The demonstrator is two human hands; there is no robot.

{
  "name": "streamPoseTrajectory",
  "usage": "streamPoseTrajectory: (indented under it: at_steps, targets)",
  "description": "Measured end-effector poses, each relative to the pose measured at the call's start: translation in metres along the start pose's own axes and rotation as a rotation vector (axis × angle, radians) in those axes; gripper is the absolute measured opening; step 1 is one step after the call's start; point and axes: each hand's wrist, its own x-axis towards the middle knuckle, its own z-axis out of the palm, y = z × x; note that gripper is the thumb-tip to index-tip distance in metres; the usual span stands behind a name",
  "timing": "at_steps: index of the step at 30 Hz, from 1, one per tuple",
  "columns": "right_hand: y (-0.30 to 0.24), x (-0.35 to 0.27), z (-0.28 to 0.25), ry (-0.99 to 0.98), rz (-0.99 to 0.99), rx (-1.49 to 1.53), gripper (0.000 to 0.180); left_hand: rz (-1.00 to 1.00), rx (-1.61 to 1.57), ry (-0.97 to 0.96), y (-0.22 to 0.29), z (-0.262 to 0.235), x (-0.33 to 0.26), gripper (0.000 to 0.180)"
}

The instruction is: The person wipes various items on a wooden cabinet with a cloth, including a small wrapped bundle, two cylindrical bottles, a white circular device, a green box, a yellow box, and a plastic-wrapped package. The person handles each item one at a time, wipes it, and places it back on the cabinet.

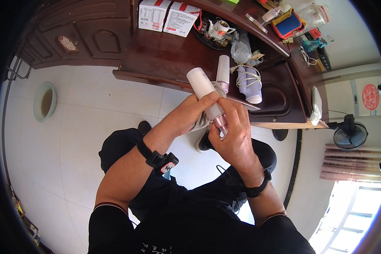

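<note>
In front of me, above the floor, a white cylinder [200, 83] with a rose-gold lower end is tilted up to the left; its exact kind does not show. My left hand [197, 106] is closed round its middle, thumb on top, and a coiled grey cord [202, 122] hangs under that hand. With fingers bent, my right hand [236, 129] grips the rose-gold end. Just beyond, a second white cylinder [223, 70] with a rose-gold band points away; whether it joins the held one is hidden. To its right, a lavender hair dryer [250, 86] wrapped in its cord lies on the cabinet edge.
The dark wooden cabinet [156, 59] bears two white boxes [180, 19], a teapot [219, 29] on a dark tray and a clear plastic bag [241, 50]. A basin [45, 101] stands on the floor at left. At right are a fan [350, 134] and a window.
</note>
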Motion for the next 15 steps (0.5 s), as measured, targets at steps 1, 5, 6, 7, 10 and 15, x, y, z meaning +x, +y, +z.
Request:
streamPoseTrajectory:
  at_steps: [1,5,6,7,10,15]
  targets:
    - [-0.0001,0.0008,0.0000,0.001,-0.009,-0.008,0.072,0.015,-0.020,-0.005,-0.0005,0.0010,-0.0004,0.060]
    - [-0.0012,0.0044,0.0025,0.072,0.071,0.033,0.071,0.087,-0.142,0.001,-0.0018,0.0053,0.0000,0.054]
    - [-0.0022,0.0047,0.0030,0.070,0.111,0.031,0.071,0.120,-0.184,-0.012,-0.0016,0.0058,-0.0001,0.052]
    - [-0.0032,0.0051,0.0034,0.070,0.152,0.027,0.071,0.119,-0.178,0.011,-0.0011,0.0059,0.0000,0.052]
    - [-0.0057,0.0047,0.0021,-0.035,0.370,0.192,0.071,0.140,-0.167,0.015,0.0014,0.0042,0.0000,0.050]
    - [-0.0073,0.0028,0.0028,-0.077,0.552,0.442,0.064,0.135,-0.185,0.022,0.0022,0.0043,-0.0017,0.049]
